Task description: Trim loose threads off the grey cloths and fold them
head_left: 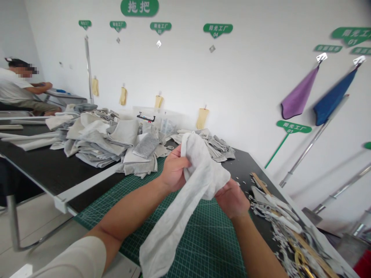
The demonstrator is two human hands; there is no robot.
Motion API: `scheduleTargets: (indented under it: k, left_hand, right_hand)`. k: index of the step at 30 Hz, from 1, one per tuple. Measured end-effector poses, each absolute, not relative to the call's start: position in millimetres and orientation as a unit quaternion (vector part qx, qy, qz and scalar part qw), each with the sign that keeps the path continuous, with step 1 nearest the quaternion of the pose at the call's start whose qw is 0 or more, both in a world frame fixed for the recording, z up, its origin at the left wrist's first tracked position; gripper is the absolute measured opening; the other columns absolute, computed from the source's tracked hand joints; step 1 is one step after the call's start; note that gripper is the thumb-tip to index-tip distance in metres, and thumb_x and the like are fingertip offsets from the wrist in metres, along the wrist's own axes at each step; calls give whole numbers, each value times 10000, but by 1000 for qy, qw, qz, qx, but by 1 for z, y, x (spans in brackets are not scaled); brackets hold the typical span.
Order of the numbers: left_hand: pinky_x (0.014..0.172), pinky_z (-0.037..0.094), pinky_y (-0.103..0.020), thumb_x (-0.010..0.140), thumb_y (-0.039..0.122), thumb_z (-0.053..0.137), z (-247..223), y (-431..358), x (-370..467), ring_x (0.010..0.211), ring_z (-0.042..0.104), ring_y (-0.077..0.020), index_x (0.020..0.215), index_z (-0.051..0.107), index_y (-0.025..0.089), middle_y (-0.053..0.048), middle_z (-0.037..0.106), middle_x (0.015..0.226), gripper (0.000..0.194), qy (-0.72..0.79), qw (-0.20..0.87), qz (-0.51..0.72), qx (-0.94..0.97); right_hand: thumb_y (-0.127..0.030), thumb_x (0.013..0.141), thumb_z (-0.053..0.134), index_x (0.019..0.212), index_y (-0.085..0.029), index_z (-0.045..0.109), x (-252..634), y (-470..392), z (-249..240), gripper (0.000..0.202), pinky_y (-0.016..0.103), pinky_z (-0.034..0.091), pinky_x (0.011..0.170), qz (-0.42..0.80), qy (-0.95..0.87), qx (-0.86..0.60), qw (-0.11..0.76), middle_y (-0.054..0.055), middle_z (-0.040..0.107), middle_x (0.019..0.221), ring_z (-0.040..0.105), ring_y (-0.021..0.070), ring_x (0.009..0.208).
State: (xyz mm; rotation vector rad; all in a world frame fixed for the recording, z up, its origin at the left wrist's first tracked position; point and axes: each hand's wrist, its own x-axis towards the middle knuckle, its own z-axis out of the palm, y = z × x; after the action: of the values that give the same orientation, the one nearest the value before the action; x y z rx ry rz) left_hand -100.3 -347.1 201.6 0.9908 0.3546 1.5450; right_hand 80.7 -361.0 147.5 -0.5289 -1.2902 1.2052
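A light grey cloth (199,166) is held up in both hands above a green cutting mat (214,235), with a long strip hanging toward the lower left. My left hand (174,168) grips its upper left edge, the thumb on the fabric. At the cloth's right lower corner, my right hand (233,197) is closed on it, its fingertips partly hidden behind the fabric.
Piles of grey cloth (98,139) cover the table's back left, near a clear plastic box (159,116). Scraps, a wooden strip (304,247) and yellow-handled scissors (300,258) lie at the right. A person (17,85) sits far left.
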Motion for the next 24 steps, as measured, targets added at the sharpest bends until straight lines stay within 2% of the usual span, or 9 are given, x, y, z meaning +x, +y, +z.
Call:
scheduleTargets:
  k: [3, 6, 10, 12, 13, 15, 18, 21, 24]
  left_hand:
    - [653, 494, -270, 501, 83, 506, 204, -347, -100, 727, 617, -172, 1123, 577, 215, 5, 658, 822, 640, 125, 572, 674, 450]
    - [671, 481, -251, 545, 78, 494, 205, -344, -99, 748, 606, -159, 1159, 560, 216, 5, 656, 864, 633, 134, 557, 656, 492]
    - [718, 465, -242, 574, 48, 450, 207, -338, -99, 840, 588, -172, 1122, 588, 184, -13, 652, 931, 581, 216, 468, 659, 548]
    - [791, 456, -259, 591, 32, 436, 207, -338, -99, 922, 569, -189, 1117, 589, 175, -23, 642, 986, 566, 250, 401, 664, 579]
    - [832, 448, -272, 606, 27, 430, 206, -339, -99, 959, 557, -197, 1129, 581, 173, -30, 634, 1018, 564, 253, 374, 661, 600]
    - [894, 429, -300, 633, 23, 426, 203, -344, -96, 1006, 543, -212, 1175, 548, 175, -48, 613, 1075, 575, 231, 347, 626, 659]
    - [937, 422, -335, 641, 39, 485, 195, -354, -88, 1074, 523, -248, 1300, 447, 168, -95, 555, 1196, 673, 163, 334, 519, 770]
    - [996, 388, -362, 621, 51, 551, 191, -361, -83, 1166, 475, -289, 1375, 374, 148, -136, 487, 1299, 780, 114, 293, 425, 849]
    - [1029, 362, -361, 622, 40, 548, 192, -361, -87, 1180, 484, -285, 1320, 478, 176, -110, 557, 1238, 714, 95, 273, 387, 876]
  right_hand:
    - [-576, 581, 707, 1029, -177, 652, 79, -362, 145, 602, 358, 500, 680, 510, -589, -245, 577, 95, 693, 896, 650, 242, 797]
    - [-536, 635, 702, 920, -147, 676, 78, -358, 151, 483, 316, 481, 628, 438, -587, -378, 566, 63, 688, 764, 622, 200, 669]
    - [-551, 703, 640, 769, -133, 671, 85, -356, 164, 424, 280, 421, 543, 202, -574, -592, 529, 54, 648, 641, 566, 186, 584]
    - [-547, 721, 627, 782, -149, 661, 88, -362, 169, 404, 281, 429, 577, 72, -555, -602, 570, 63, 657, 694, 569, 185, 621]
    - [-533, 740, 614, 815, -157, 661, 87, -366, 171, 387, 286, 443, 611, 47, -563, -579, 588, 69, 666, 748, 580, 186, 659]
    - [-501, 775, 595, 967, -172, 653, 82, -376, 173, 385, 298, 472, 698, 93, -628, -496, 592, 84, 673, 921, 606, 196, 798]
    - [-463, 781, 609, 1175, -192, 571, 68, -385, 171, 481, 314, 477, 814, 241, -727, -364, 531, 90, 625, 1127, 586, 212, 996]
    - [-435, 785, 620, 1108, -175, 587, 59, -381, 165, 417, 296, 481, 790, 284, -690, -365, 557, 68, 656, 1031, 607, 192, 914]
    - [-447, 793, 605, 961, -155, 632, 62, -370, 161, 338, 264, 481, 698, 297, -571, -410, 647, 40, 674, 889, 606, 160, 784]
